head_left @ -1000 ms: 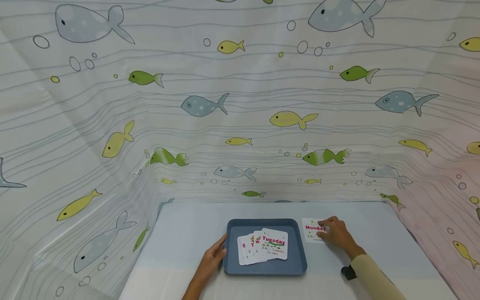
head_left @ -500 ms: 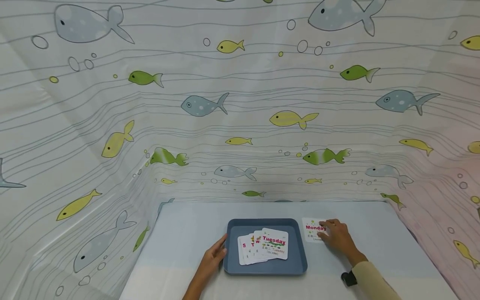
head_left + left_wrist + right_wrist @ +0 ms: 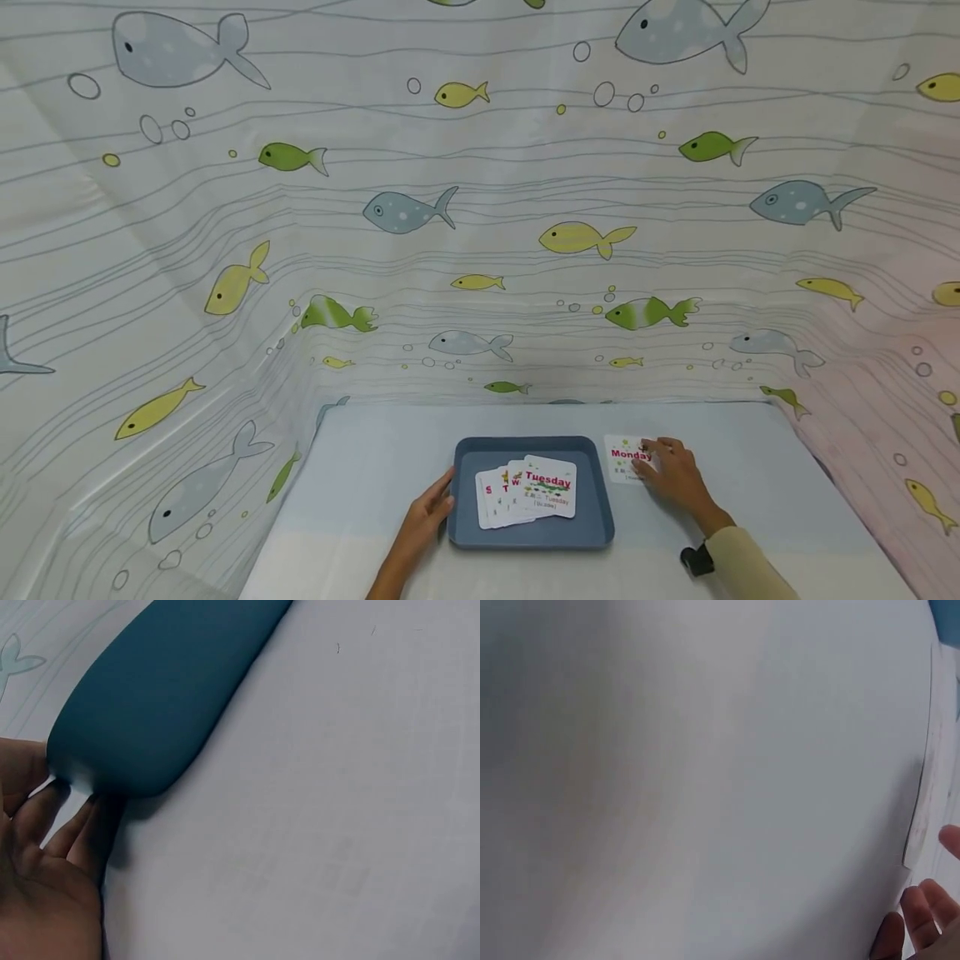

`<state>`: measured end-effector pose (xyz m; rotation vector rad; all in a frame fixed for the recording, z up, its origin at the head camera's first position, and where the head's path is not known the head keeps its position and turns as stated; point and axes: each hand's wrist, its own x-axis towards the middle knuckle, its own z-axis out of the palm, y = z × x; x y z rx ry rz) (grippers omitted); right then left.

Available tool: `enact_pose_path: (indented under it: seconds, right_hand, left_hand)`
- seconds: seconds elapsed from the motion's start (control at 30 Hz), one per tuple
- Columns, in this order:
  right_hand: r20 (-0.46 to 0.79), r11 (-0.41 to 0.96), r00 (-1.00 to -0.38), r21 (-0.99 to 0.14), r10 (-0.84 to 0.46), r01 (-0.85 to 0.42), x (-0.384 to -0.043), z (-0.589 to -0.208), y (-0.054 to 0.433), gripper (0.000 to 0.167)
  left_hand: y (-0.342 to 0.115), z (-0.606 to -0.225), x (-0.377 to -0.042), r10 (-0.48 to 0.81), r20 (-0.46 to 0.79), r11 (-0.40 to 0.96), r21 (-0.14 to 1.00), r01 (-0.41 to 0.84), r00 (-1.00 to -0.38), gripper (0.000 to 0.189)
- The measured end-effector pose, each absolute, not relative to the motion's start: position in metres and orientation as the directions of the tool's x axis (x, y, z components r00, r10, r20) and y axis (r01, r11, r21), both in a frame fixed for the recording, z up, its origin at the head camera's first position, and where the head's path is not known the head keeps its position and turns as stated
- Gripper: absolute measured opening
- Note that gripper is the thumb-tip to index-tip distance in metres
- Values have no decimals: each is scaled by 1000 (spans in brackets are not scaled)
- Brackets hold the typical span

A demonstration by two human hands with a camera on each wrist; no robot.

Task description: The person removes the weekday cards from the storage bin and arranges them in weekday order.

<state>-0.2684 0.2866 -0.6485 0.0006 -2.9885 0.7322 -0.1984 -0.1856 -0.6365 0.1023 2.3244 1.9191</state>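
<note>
Light fingertip pressure looks best for handling the thin Monday card (image 3: 622, 458), lying flat beneath and just left of a person's right hand (image 3: 681, 479), whose thumb and forefinger stand apart; contact is hard to tell. The left hand (image 3: 426, 517) touches the tray (image 3: 525, 544) with loosely extended fingers.

A screened-off booth (image 3: 352, 525) is suggested: the surface (image 3: 367, 467) is enclosed behind and at both sides by a fish-printed curtain (image 3: 420, 267).
</note>
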Motion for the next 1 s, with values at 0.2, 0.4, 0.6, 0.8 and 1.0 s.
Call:
enact_pose_path:
  seconds: [0.2, 0.4, 0.6, 0.8, 1.0]
  right_hand:
    - [5, 853, -999, -521, 40, 31, -266, -644, 288, 66]
    - [9, 829, -998, -556, 64, 48, -259, -637, 282, 65]
    - [178, 864, -974, -503, 141, 34, -248, -630, 264, 54]
    - [294, 858, -954, -503, 63, -99, -241, -613, 239, 47]
    - [292, 843, -954, -494, -67, -211, -235, -600, 214, 43]
  left_hand:
    - [-185, -638, -198, 146, -59, 192, 981, -30, -988, 56]
    - [-186, -639, -198, 149, -29, 194, 981, 0, -988, 55]
    - [-186, -638, -200, 162, -39, 190, 982, -8, -986, 56]
    - [-187, -637, -202, 168, -46, 192, 981, -13, -985, 56]
    - [-186, -637, -200, 165, -61, 151, 988, -36, -984, 57]
